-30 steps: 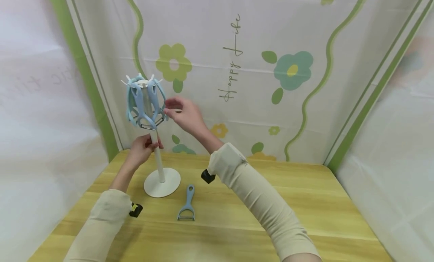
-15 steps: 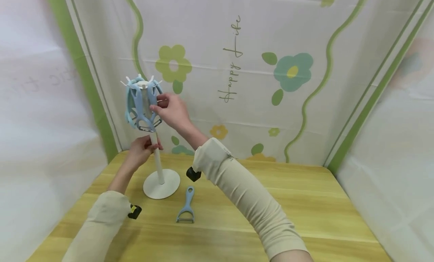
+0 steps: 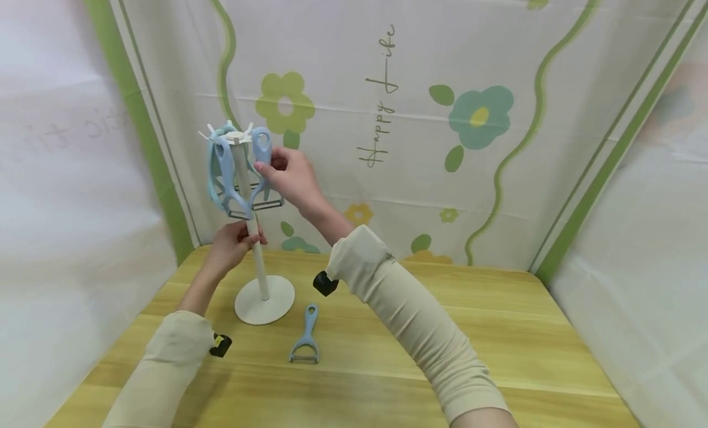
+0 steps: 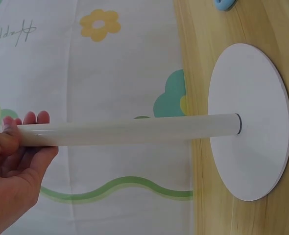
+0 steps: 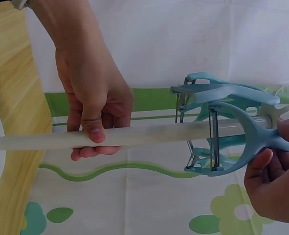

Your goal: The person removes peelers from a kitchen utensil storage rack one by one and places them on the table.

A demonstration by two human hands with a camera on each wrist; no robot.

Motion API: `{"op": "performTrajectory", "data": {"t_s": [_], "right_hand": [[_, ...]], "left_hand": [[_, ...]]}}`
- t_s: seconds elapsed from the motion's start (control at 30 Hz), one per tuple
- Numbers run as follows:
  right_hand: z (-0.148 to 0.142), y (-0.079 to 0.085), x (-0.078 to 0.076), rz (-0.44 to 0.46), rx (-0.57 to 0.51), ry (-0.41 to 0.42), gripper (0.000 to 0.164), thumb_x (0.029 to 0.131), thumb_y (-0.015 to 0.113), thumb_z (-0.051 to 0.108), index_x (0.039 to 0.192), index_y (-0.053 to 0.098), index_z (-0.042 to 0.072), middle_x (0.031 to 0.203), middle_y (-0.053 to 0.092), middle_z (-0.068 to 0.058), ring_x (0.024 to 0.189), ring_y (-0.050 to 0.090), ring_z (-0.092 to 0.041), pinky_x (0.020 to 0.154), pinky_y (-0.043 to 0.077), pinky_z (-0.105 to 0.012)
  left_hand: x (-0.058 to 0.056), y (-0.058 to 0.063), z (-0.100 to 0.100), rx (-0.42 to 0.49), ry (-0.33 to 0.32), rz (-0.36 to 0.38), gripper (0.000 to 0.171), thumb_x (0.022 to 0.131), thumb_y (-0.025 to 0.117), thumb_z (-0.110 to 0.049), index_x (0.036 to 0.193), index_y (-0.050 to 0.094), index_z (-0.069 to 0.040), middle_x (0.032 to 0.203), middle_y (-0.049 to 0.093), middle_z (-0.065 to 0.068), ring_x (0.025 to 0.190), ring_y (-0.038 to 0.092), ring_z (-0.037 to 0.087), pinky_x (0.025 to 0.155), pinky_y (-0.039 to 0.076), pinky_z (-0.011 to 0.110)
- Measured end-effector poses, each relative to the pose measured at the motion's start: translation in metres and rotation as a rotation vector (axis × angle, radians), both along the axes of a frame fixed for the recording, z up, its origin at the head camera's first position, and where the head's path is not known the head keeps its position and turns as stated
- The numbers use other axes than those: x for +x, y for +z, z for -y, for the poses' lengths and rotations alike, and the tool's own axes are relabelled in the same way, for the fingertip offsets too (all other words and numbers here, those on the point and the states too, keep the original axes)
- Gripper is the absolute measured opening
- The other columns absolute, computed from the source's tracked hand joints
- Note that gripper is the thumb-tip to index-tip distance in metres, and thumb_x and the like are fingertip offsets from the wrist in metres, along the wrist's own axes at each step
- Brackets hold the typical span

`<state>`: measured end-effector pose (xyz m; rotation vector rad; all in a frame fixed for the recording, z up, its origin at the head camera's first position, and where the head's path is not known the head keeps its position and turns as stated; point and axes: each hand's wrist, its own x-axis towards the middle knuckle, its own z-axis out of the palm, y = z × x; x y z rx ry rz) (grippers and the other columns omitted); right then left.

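Note:
A white stand with a round base (image 3: 276, 305) rises at the left of the table, its top ringed with prongs. My left hand (image 3: 231, 246) grips the pole (image 4: 134, 131) below the hanging tools, fingers and thumb around it. Several light blue Y-shaped peelers (image 5: 228, 93) hang from the prongs. With my right hand (image 3: 295, 179) I pinch the handle of one peeler (image 3: 262, 146) between thumb and fingers. Its handle hole shows beside the prongs, and its blade points down. Another blue peeler (image 3: 306, 339) lies on the table in front of the base.
The wooden table (image 3: 442, 342) runs up to a flower-patterned cloth (image 3: 398, 194) at the back. Pale cloth walls stand on the left and right. Black wrist cameras sit under both sleeves.
My right hand moved left onto a hanging peeler, then drew that peeler a little right, away from its prong. The left hand stayed on the pole.

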<state>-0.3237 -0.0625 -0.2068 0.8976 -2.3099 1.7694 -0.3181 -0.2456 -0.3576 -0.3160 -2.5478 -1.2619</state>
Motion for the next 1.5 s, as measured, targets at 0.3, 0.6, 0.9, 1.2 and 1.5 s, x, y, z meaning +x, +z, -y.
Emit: {"op": "performTrajectory", "data": {"t_s": [0.3,0.6,0.9,1.2,1.5], "right_hand": [[-0.02,-0.005,0.006,0.015,-0.037,0.022,0.021,0.091,0.061,0.018,0.106,0.064,0.004,0.097,0.066,-0.011,0.083,0.061,-0.013,0.073,0.051,-0.019],[-0.049,-0.041,0.009,0.106,-0.047,0.013,0.019,0.091,0.061,0.016,0.099,0.065,-0.001,0.087,0.064,-0.009,0.077,0.057,-0.013,0.074,0.053,-0.027],[-0.077,-0.093,0.011,0.222,-0.057,0.043,0.019,0.089,0.063,0.012,0.097,0.065,-0.005,0.088,0.067,-0.011,0.081,0.064,-0.012,0.079,0.055,-0.031],[-0.096,-0.145,0.019,0.37,-0.046,0.039,0.019,0.088,0.063,0.008,0.098,0.063,-0.008,0.086,0.068,-0.014,0.075,0.064,-0.011,0.076,0.056,-0.033],[-0.106,-0.196,0.026,0.451,0.031,-0.037,0.022,0.088,0.064,0.011,0.104,0.058,-0.003,0.082,0.07,-0.015,0.072,0.068,-0.017,0.074,0.057,-0.037]], "left_hand": [[0.001,0.003,0.001,0.011,-0.004,0.02,0.015,0.096,0.05,-0.011,0.098,0.06,-0.001,0.093,0.069,0.017,0.09,0.065,0.028,0.08,0.054,0.043],[0.003,0.001,0.0,0.011,-0.005,0.06,0.016,0.097,0.049,-0.012,0.101,0.059,0.0,0.097,0.067,0.019,0.094,0.064,0.03,0.083,0.052,0.045],[0.003,0.001,-0.001,0.027,-0.006,0.072,0.016,0.097,0.05,-0.013,0.101,0.059,0.0,0.097,0.067,0.02,0.096,0.063,0.032,0.085,0.052,0.046],[0.004,0.003,-0.002,-0.003,0.006,0.05,0.013,0.096,0.051,-0.011,0.1,0.06,-0.001,0.096,0.068,0.017,0.095,0.064,0.03,0.082,0.053,0.046],[0.003,0.003,-0.001,0.015,-0.004,0.058,0.015,0.096,0.05,-0.013,0.099,0.059,-0.002,0.095,0.068,0.016,0.095,0.064,0.031,0.084,0.052,0.048]]}}
